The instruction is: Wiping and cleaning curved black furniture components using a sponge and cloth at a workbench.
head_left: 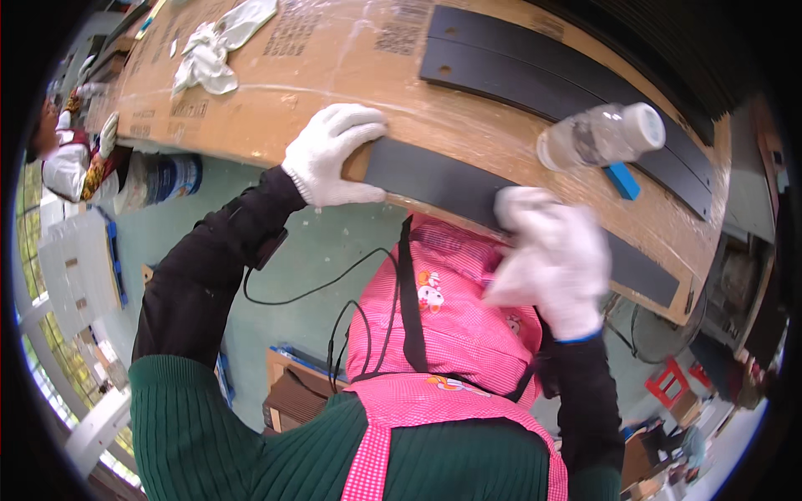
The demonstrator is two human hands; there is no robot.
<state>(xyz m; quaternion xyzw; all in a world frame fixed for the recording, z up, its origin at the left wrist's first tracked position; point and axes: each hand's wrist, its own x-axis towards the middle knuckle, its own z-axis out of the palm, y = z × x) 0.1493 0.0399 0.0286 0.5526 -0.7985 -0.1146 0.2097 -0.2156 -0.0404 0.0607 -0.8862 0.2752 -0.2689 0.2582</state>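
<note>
Along the near edge of the cardboard-covered counter [251, 100] lies a dark grey board [439, 179], partly hidden under the gloved right hand [555, 263]. The left hand [334, 154] frames the board's left end, thumb and fingers spread apart to either side of it; whether they pinch its edges, I cannot tell. The right hand is blurred and looks folded over the board, but whether it grips anything does not show. With the board so close to the counter's edge, an uneven push could slide it toward the pink apron [451, 309] if the left hand gives way. A clear bottle [585, 138] and a blue block [621, 180] sit just beyond the right hand; a wide sweep could knock the bottle against the other dark boards [543, 67]. The black cable [292, 301] looping beside the left sleeve [196, 275] might snag and tug.
</note>
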